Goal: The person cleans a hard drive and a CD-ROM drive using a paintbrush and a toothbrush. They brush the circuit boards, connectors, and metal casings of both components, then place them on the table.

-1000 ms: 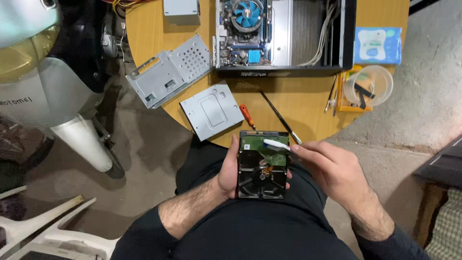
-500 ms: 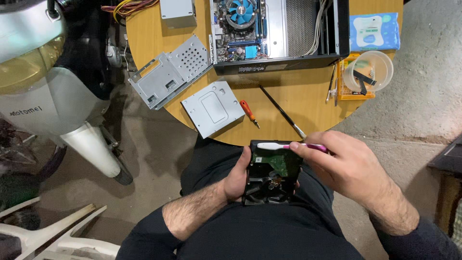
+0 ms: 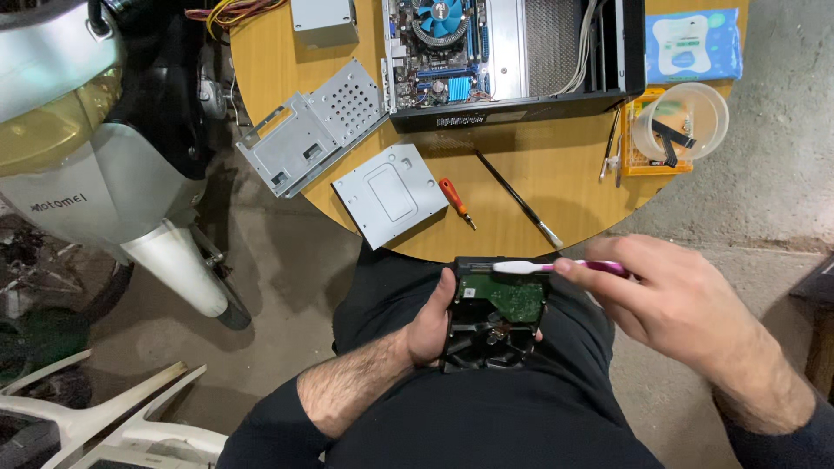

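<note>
The left hand grips a hard drive over the lap, circuit side up for access. The right hand pinches a toothbrush (white bristled head) along its top edge, below the table's near edge.

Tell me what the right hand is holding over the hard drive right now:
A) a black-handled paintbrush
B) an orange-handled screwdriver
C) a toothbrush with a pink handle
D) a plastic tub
C: the right hand pinches a toothbrush with a pink handle, its white head at the top edge of the hard drive, which the left hand holds; the screwdriver lies on the table.
</note>
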